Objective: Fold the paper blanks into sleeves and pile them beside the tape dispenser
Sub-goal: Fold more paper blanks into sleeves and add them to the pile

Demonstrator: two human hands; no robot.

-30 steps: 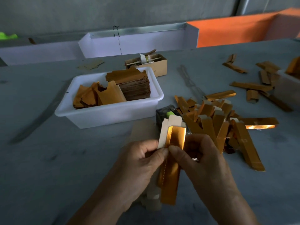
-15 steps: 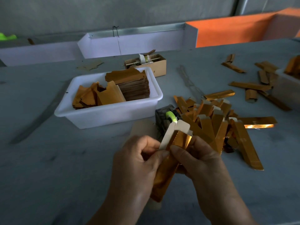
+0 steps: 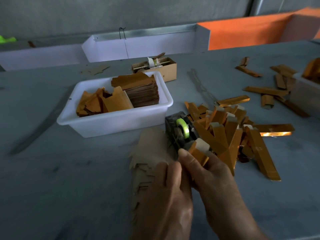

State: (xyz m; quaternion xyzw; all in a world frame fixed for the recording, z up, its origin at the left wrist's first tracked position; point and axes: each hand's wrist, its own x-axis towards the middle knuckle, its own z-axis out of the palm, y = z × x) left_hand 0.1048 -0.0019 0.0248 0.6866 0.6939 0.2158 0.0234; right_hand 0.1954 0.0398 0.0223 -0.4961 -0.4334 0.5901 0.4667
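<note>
A gold folded sleeve [image 3: 199,153] with a white end flap points at the tape dispenser [image 3: 180,129], its tip just in front of the green tape roll. My right hand [image 3: 213,179] grips it, thumb on top. My left hand [image 3: 166,196] is curled against the sleeve's near end, which is mostly hidden between the hands. A heap of finished gold sleeves [image 3: 225,129] lies right of the dispenser. A stack of flat blanks [image 3: 150,153], pale side up, lies left of it, under my left hand.
A white tub [image 3: 112,122] behind the dispenser holds more blanks [image 3: 142,89]. A small cardboard box [image 3: 166,68] stands behind it. Loose sleeves [image 3: 266,90] are scattered at the far right near another tub [image 3: 306,94]. White and orange dividers line the back.
Both hands have carried the sleeve forward and tipped it from upright down towards the tape dispenser. The flat blank stack under the hands has come into view.
</note>
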